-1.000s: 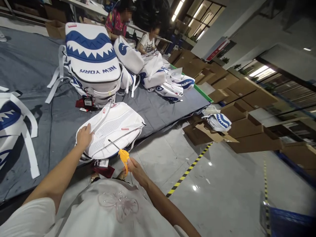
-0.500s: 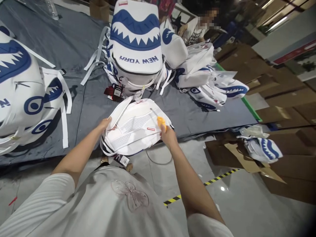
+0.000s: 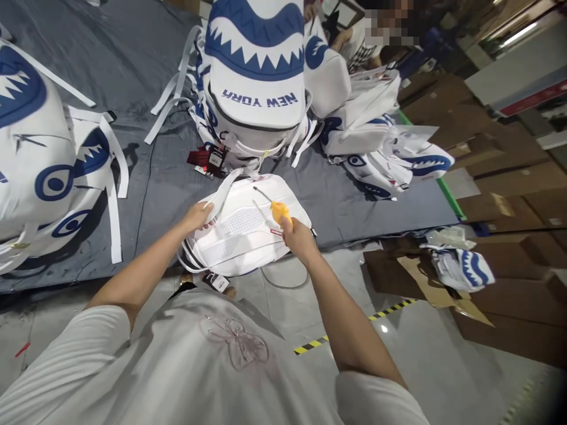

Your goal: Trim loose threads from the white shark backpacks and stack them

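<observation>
A white backpack [image 3: 252, 236] lies back side up along the table's front edge, with mesh padding and a small red label. My left hand [image 3: 199, 217] is closed around its shoulder strap at the left side. Over the bag's right half, my right hand [image 3: 297, 237] grips an orange-handled tool [image 3: 280, 211] with a thin dark shaft. The shaft's tip points up and left, above the back panel; whether it touches the fabric I cannot tell. A hang tag [image 3: 217, 281] dangles below the bag's lower edge.
Shark-face backpacks [image 3: 257, 77] stand on the grey-covered table [image 3: 163, 171], with more at the left [image 3: 48, 159] and a pile at the right [image 3: 367, 130]. Cardboard boxes [image 3: 500, 283] fill the right side. A grey cable [image 3: 287, 287] loops below the table edge. Another person [image 3: 361, 47] is behind.
My right hand has moved the orange-handled tool left and slightly up across the bag. My left hand has shifted right along the strap. The camera view has tilted a little.
</observation>
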The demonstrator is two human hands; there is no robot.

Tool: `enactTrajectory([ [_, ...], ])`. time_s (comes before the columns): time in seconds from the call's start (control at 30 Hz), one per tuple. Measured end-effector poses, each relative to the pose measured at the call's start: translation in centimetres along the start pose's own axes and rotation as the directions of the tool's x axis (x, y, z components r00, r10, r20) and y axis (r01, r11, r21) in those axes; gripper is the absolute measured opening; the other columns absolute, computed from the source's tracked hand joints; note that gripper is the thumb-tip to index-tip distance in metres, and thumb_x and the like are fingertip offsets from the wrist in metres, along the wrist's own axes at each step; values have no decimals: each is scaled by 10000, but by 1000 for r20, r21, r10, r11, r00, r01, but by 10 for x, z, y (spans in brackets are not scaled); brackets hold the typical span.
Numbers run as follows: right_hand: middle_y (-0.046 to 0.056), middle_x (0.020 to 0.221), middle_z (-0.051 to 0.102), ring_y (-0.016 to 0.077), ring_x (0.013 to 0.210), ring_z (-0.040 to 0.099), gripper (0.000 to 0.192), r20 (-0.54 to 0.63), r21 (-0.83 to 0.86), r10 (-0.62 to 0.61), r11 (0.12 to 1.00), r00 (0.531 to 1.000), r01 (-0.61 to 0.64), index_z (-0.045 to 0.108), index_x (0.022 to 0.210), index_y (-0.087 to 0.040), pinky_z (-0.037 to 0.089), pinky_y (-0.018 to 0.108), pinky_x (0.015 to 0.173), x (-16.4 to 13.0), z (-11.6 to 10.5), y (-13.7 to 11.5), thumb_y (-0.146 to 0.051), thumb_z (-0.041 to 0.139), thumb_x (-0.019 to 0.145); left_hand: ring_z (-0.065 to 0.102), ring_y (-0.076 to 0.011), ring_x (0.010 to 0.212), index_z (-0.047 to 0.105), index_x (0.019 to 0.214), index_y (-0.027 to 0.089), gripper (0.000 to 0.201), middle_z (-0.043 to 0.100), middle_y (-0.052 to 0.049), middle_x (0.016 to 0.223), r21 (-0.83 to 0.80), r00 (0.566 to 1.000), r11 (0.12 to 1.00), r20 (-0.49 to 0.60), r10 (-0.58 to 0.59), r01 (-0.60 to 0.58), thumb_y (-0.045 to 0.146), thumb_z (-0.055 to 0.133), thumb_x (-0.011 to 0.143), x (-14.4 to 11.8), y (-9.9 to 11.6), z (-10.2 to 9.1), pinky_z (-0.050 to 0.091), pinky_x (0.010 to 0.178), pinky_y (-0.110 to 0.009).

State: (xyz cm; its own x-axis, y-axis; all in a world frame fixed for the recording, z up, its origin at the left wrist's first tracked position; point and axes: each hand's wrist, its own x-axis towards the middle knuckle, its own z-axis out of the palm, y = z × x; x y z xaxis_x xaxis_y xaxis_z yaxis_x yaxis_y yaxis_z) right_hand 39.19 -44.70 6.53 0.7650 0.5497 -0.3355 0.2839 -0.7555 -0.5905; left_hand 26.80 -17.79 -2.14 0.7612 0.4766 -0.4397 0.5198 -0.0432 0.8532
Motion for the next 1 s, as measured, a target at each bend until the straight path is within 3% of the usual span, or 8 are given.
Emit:
enactTrajectory([
  [0.07, -16, 545, 524, 157, 518, 486, 410, 54, 45, -19, 999, 998, 17, 524, 786, -212, 362, 257, 555, -6, -4, -1, -473, 335, 1039, 684, -271, 940, 544, 1411, 245, 463, 709, -130, 1067, 316, 987, 937, -18, 162, -148, 416, 534, 981, -1, 10, 3, 512, 904, -412],
  [0.23, 21, 607, 587, 171, 567, 538, 377, -35, -115, 146, 982, 989, -149, 571, 805, -193, 363, 265, 577, -22, -14, 18, -439, 401, 1035, 381, -445, 1382, 450, 1501, 326, 652, 407, -203, 1521, 884, 945, 403, 114, 308, -238, 379, 678, 892, -7, -1, 16, 298, 1098, -597],
  [0.33, 30, 611, 607, 171, 531, 548, 368, 48, -153, 262, 955, 964, -252, 630, 893, -172, 355, 266, 555, -28, -27, 40, -454, 437, 1028, 237, -397, 1477, 505, 1460, 286, 501, 238, -159, 1634, 877, 899, 362, 154, 410, -316, 385, 536, 970, -18, -14, 28, 233, 1150, -569],
  [0.43, 57, 619, 617, 182, 532, 558, 376, -143, -247, 328, 902, 934, -355, 649, 981, -146, 332, 272, 537, -34, -42, 56, -455, 440, 1027, 290, -378, 1446, 415, 1523, 257, 602, 293, -156, 1613, 816, 863, 372, 273, 426, -442, 482, 507, 972, -30, -16, 51, 268, 1149, -540],
  [0.57, 63, 636, 636, 180, 508, 562, 384, 141, -182, 351, 928, 926, -324, 642, 924, -168, 340, 271, 516, -53, -56, 65, -471, 426, 1020, 403, -397, 1332, 327, 1564, 161, 773, 403, -219, 1525, 821, 865, 286, 432, 254, -494, 394, 645, 899, -41, -18, 93, 402, 1050, -497],
  [0.7, 68, 669, 637, 185, 540, 567, 363, -149, -227, 396, 878, 906, -421, 596, 920, -183, 343, 275, 546, -86, -61, 78, -468, 396, 1023, 420, -409, 1317, 349, 1548, 138, 604, 295, -244, 1588, 856, 861, 202, 405, 307, -475, 236, 476, 966, -46, -27, 113, 402, 1035, -540],
  [0.83, 13, 571, 587, 156, 491, 527, 392, 280, -17, 347, 934, 895, -357, 538, 803, -204, 373, 254, 539, -115, -52, 103, -474, 354, 1020, 484, -388, 1302, 425, 1510, 154, 526, 429, -240, 1509, 804, 883, 386, 346, 316, -453, 202, 377, 988, -38, -24, 106, 413, 1056, -532],
  [1.0, -4, 546, 549, 147, 494, 511, 444, 35, 56, 288, 955, 957, -290, 530, 788, -202, 367, 248, 542, -114, -54, 130, -531, 322, 1001, 690, -242, 841, 570, 1379, 194, 437, 689, -115, 1101, 427, 991, 894, 57, 125, -137, 330, 352, 1026, -18, 0, 100, 563, 769, -358],
])
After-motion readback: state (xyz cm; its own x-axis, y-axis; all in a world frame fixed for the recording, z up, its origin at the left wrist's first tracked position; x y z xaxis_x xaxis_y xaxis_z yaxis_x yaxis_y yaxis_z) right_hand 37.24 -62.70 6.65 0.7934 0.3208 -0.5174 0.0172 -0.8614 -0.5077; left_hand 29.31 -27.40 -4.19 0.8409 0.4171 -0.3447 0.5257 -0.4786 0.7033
